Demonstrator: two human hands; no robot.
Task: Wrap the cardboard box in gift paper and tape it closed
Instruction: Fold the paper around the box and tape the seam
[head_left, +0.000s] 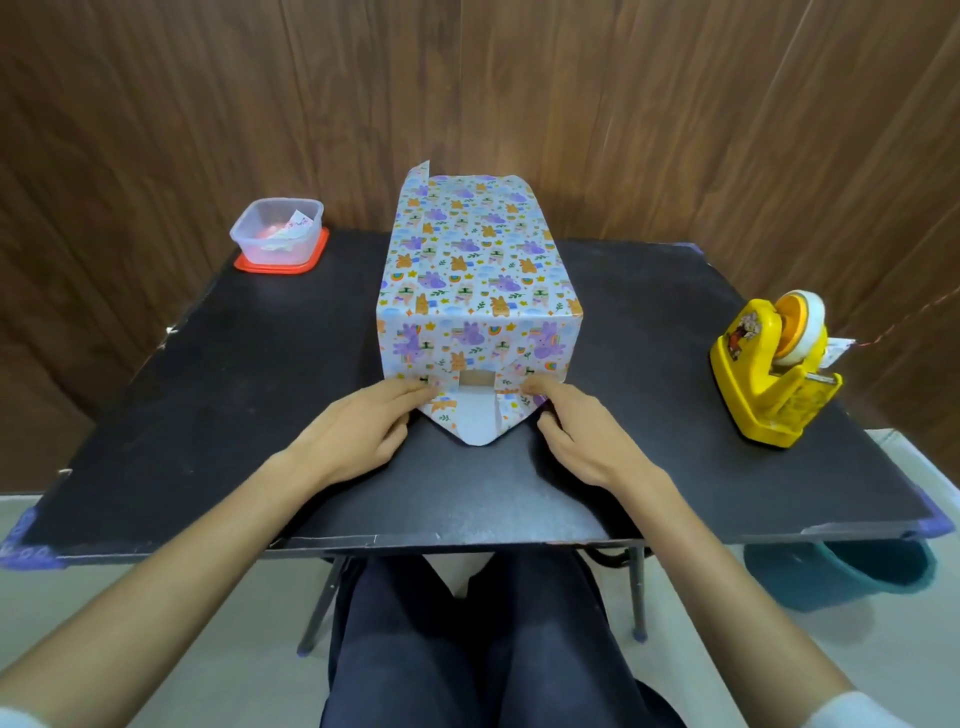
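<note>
The left hand (363, 423) and right hand (582, 434), fingers straight, press folded side flaps of the gift paper (467, 249) against the near end of the cardboard box (475, 378), which stands mid-table. The paper looks thin and likely to tear, and the box stiff, so grip at the creases. The pointed bottom flap (475, 423) lies flat in front of the box. A tape dispenser (774, 374) sits well to the box's right and a plastic container (278, 234) to its far left, with bare table (156, 415) on either side.

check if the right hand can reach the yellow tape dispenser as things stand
Probably yes: the right hand presses the gift paper fold at the near end of the cardboard box, and only bare table lies between it and the yellow tape dispenser to its right.
</note>
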